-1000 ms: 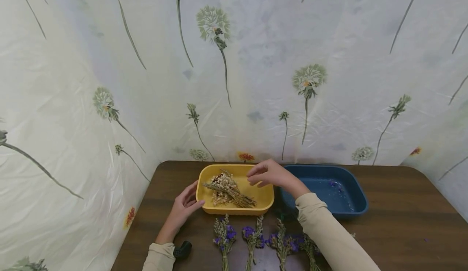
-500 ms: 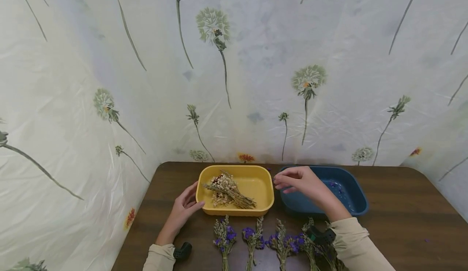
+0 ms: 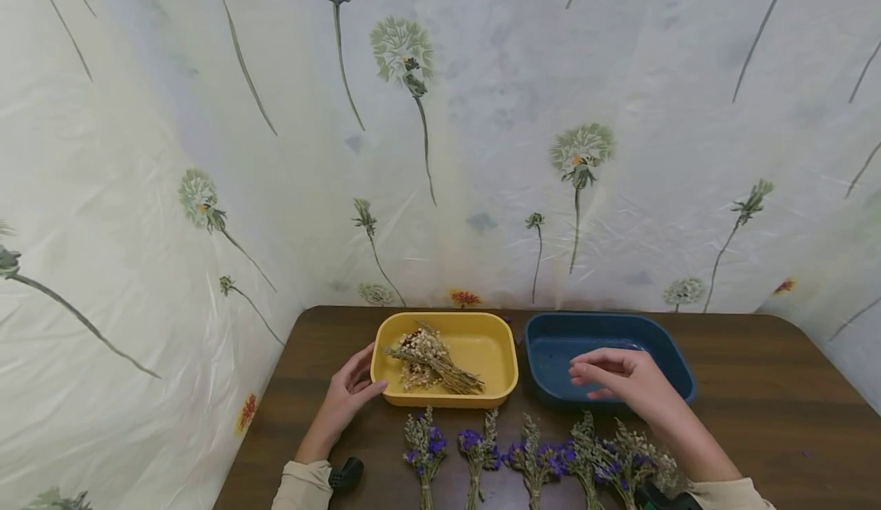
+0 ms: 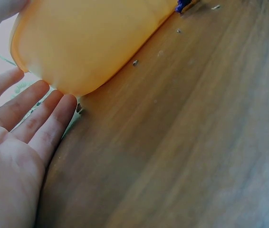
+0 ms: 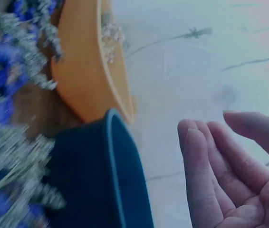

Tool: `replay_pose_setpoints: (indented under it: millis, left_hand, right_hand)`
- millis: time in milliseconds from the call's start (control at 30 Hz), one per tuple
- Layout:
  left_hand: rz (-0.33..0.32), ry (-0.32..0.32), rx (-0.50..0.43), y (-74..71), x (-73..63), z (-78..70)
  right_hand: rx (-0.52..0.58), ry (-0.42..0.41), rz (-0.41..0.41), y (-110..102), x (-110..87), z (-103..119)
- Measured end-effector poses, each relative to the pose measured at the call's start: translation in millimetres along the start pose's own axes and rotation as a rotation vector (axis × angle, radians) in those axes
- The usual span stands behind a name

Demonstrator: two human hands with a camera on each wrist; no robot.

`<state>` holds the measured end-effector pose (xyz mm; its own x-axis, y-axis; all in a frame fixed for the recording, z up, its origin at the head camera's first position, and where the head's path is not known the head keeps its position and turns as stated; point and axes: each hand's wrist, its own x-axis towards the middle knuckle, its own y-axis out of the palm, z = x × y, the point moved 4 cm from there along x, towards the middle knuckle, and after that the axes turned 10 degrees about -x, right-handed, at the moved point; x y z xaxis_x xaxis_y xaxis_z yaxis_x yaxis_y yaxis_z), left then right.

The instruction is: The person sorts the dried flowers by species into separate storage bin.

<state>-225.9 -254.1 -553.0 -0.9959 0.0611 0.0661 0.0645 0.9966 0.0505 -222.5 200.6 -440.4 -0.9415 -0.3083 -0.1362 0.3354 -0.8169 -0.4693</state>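
My left hand (image 3: 346,395) rests at the left end of a yellow plastic basin (image 3: 482,338). Its straight, spread fingers (image 4: 39,111) touch the outer wall, and the thumb lies at the front rim. Inside the basin, a bunch of dried flowers (image 3: 433,361) lies with cream blossoms and brownish stems. My right hand (image 3: 629,380) hovers over the front right of a blue basin (image 3: 551,345). In the right wrist view its fingers are loosely bent, thumb apart from them, with nothing between. The hand hides part of the blue basin's inside.
Several dried bunches with purple flowers, among them a left one (image 3: 425,449) and a right one (image 3: 629,460), lie in a row before the basins on the brown wooden table (image 3: 764,388). A dandelion-print sheet (image 3: 482,151) hangs behind.
My right hand has moved from above the yellow basin rightward and nearer to me, over the blue basin. The left hand and the dried flowers have stayed in place.
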Motion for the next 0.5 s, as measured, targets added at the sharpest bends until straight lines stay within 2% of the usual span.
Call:
replay_pose_setpoints:
  millis: [200,500]
  left_hand:
    - [0.007,-0.003,-0.001,1.2,-1.6,-1.8]
    - [0.008,-0.004,0.003,0.9,-2.8,-1.2]
  right_hand:
    - [-0.012,0.009,0.018,-7,-24.2,-22]
    - [-0.034,0.140,0.018,-17,-59.4,-64]
